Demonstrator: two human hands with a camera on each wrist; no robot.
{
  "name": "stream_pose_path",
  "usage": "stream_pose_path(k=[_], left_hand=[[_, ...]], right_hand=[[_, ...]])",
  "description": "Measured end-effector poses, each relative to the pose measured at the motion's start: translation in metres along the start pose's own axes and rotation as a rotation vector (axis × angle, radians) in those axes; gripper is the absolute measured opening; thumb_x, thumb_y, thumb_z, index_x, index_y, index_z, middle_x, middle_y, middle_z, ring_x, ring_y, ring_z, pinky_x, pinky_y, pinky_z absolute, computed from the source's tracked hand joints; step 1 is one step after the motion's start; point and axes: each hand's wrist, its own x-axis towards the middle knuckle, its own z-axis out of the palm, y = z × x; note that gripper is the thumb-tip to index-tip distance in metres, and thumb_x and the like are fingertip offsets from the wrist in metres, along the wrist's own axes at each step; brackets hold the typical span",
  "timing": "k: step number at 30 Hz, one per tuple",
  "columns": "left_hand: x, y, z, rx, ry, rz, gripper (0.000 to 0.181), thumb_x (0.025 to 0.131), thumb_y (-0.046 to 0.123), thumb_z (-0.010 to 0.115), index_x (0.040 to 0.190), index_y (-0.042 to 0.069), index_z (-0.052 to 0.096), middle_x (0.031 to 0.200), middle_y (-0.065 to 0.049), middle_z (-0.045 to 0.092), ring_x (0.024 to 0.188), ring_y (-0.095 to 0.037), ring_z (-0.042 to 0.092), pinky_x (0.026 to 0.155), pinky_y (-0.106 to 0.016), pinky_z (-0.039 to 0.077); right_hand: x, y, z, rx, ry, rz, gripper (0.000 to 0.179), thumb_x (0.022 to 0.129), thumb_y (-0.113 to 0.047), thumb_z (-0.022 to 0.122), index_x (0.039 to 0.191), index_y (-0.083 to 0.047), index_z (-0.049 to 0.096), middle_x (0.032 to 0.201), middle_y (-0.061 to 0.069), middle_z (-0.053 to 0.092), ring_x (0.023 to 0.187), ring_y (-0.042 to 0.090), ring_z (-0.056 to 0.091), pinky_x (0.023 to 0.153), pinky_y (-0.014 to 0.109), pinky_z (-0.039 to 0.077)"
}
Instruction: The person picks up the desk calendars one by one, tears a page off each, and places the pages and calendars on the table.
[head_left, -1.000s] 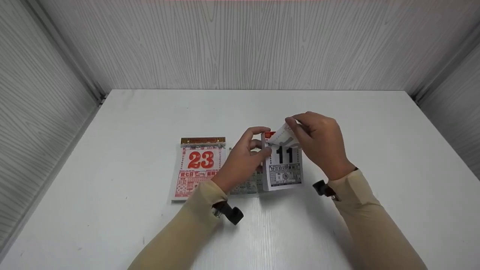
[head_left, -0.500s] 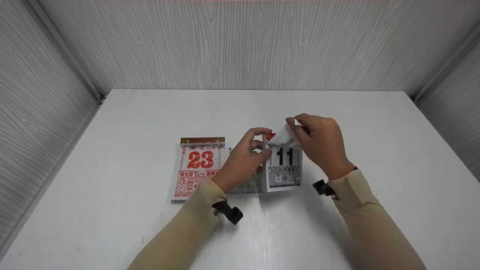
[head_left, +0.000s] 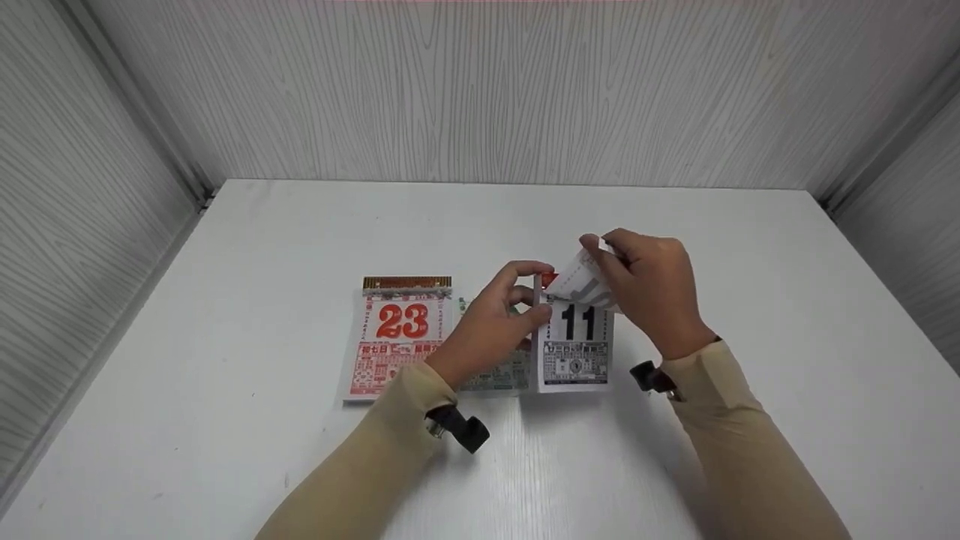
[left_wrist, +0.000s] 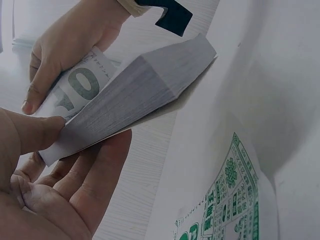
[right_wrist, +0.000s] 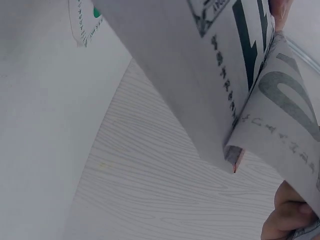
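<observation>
My left hand (head_left: 491,319) grips a thick tear-off calendar (head_left: 576,364) by its upper left side, thumb on the front and fingers behind. The calendar is tilted up, and a black 11 shows on its front sheet. In my right hand (head_left: 654,289) the loose end of the sheet above (head_left: 581,279) is pinched between thumb and fingers. That sheet is lifted and bent back across the top, hiding part of the red header. A figure 0 shows through the lifted sheet (left_wrist: 82,82) in the left wrist view. Its upper edge still meets the pad at the fold (right_wrist: 235,132).
On the white table (head_left: 225,337) a second calendar (head_left: 401,322) with a red 23 lies to the left, partly behind my left forearm. A green-printed calendar (head_left: 495,375) lies under my left hand. A wood-grain panel (head_left: 487,90) stands at the back.
Both hands and the held calendar have shifted slightly right and nearer. A bit more of the lifted sheet's back shows now. The two calendars on the table stay put.
</observation>
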Motion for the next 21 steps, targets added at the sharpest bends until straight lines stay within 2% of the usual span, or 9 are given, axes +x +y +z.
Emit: stream_pose_path(k=[6, 11, 21], left_hand=[[-0.0022, 0.005, 0.0029, -0.025, -0.012, 0.003, 0.044, 0.105, 0.014, 0.061, 0.144, 0.03, 0.048, 0.112, -0.009, 0.068, 0.093, -0.025, 0.069, 0.077, -0.043, 0.062], [-0.0026, 0.0067, 0.0055, -0.067, -0.012, -0.007, 0.044, 0.105, 0.012, 0.061, 0.142, 0.031, 0.048, 0.112, -0.01, 0.067, 0.091, -0.025, 0.069, 0.077, -0.044, 0.062], [-0.0017, 0.0052, 0.0055, -0.154, 0.009, -0.018, 0.045, 0.105, 0.011, 0.06, 0.145, 0.028, 0.046, 0.111, -0.012, 0.064, 0.09, -0.025, 0.069, 0.076, -0.045, 0.063]], right_hand=[[0.0011, 0.0038, -0.0008, -0.005, -0.009, 0.032, 0.031, 0.102, -0.023, 0.068, 0.081, 0.0, 0.072, 0.054, -0.002, 0.042, 0.049, 0.011, 0.037, 0.045, 0.019, 0.025], [0.0016, 0.0052, -0.0014, -0.035, 0.01, 0.033, 0.033, 0.102, -0.024, 0.068, 0.08, 0.0, 0.072, 0.053, -0.004, 0.036, 0.048, 0.01, 0.032, 0.046, 0.023, 0.022], [-0.0009, 0.0046, 0.0064, -0.089, 0.049, 0.066, 0.035, 0.102, -0.025, 0.068, 0.077, -0.001, 0.069, 0.053, 0.002, 0.045, 0.049, 0.012, 0.036, 0.047, 0.028, 0.024]])
